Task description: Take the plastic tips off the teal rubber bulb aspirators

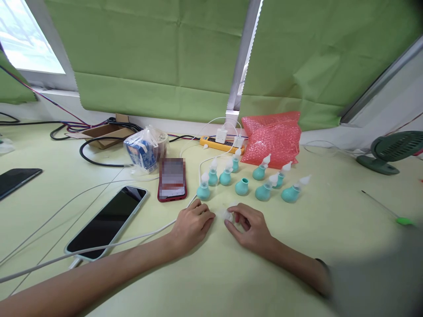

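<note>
Between the thumb and fingers of my right hand [253, 226] is a small clear plastic piece [228, 215], like the nozzle parts on the bulbs; its exact shape is hard to make out. My left hand [193, 223] rests on the table with curled fingers, their tips by the left end of that piece. Whatever those fingers hold is hidden. Just beyond my hands stands a teal nasal aspirator bulb [242, 187] with an open top. Several teal nasal aspirators with clear nozzles, such as one at the left [203, 192] and one at the right [291, 193], stand or tilt around it.
Left of my hands lie a red-cased phone [172, 180] and a larger phone [107, 222]; a white cable [155, 231] crosses my left arm's area. Behind are a bagged package [145, 149], a yellow power strip [211, 143] and pink bubble wrap [272, 141]. A green fan [393, 149] stands right.
</note>
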A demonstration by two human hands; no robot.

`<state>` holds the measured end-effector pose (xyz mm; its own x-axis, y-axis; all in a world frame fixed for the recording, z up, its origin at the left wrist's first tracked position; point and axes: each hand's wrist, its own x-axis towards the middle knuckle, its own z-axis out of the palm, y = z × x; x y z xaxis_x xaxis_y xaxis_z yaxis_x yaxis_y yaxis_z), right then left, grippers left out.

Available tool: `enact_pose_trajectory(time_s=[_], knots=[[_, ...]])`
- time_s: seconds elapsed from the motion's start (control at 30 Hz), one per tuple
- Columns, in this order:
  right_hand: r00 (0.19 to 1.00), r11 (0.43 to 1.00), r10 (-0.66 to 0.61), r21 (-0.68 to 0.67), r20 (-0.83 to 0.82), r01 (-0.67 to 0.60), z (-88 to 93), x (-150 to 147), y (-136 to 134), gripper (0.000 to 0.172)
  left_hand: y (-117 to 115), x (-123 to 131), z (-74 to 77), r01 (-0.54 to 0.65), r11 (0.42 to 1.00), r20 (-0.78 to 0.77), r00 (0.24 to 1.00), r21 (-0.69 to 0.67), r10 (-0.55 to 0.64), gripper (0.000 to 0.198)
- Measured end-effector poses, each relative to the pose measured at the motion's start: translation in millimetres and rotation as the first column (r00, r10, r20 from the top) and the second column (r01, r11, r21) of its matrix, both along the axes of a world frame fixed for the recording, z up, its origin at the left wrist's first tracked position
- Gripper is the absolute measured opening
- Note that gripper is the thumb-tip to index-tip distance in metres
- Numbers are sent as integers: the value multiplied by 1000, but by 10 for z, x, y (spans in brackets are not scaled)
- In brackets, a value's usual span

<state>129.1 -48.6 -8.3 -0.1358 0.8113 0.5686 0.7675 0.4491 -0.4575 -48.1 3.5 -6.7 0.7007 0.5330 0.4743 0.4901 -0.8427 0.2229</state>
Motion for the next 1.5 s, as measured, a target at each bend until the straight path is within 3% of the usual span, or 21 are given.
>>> enact_pose_trajectory(time_s=[0.17, 0.27, 0.37, 0.53, 0.73, 0.93, 1.03, 1.1, 1.2, 1.27, 1.37, 1.5], knots=[[999, 994, 15, 109, -36, -11, 69, -3, -45, 15, -42, -21, 59, -46, 996, 167, 984, -77, 59, 17], [1000, 991, -4, 134, -14, 6, 75, -9, -59, 17, -62, -24, 106, -81, 993, 302, 948, -88, 104, 39], [999, 991, -35, 134, 29, 31, 43, -11, -47, 15, -61, -14, 139, -45, 994, 237, 969, -101, 67, 49], [1000, 1000, -15, 9, 21, 14, -36, -5, -6, 18, -24, 1, 95, -64, 983, 85, 993, -172, 80, 54], [999, 998, 6, -65, -52, -9, -49, -16, 11, 20, 6, 10, 3, -106, 974, 72, 990, -203, 122, 58], [997, 996, 35, -76, -72, -41, -32, -19, 0, 16, -26, 4, 91, -118, 959, 126, 980, -257, 154, 56], [989, 998, 29, -56, -147, -38, -9, 1, -39, 19, -75, -42, 133, -26, 976, 276, 957, -216, 87, 34], [976, 993, 83, -60, -202, -97, 8, 27, -72, 24, -106, -69, 136, 102, 990, 366, 929, -97, -59, 19], [929, 967, 233, -36, -288, -254, 28, 72, -107, 35, -139, -72, 121, 317, 942, 318, 886, 113, -336, 17], [892, 941, 322, 6, -318, -338, 40, 87, -112, 35, -153, -55, 112, 398, 896, 232, 869, 199, -437, 21], [914, 942, 332, 32, -234, -334, 68, 69, -100, 17, -165, -35, 108, 416, 880, 212, 861, 230, -462, 29], [969, 970, 228, -64, -100, -235, 106, 22, -83, 24, -171, -45, 114, 394, 901, 240, 871, 180, -429, 32]])
